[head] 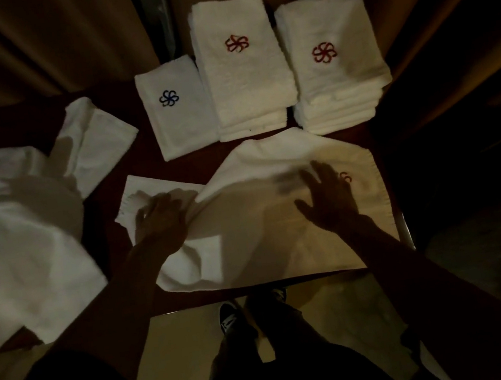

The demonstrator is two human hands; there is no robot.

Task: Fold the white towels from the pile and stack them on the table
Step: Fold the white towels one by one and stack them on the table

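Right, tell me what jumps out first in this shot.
Both hands, the left hand and the right hand, lie on a big white towel spread at the table's near edge. Behind it sit three folded stacks, two with a red flower logo and one with a blue flower logo. A loose pile lies left.

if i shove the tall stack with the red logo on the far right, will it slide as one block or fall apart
Probably not as one block. The right-hand stack is loose soft layers, so a push up high would likely shear the top towels off. Its lower layers already sit unevenly, so it may lean. Pushed low, it could slide on the smooth dark table, though terry tends to drag.
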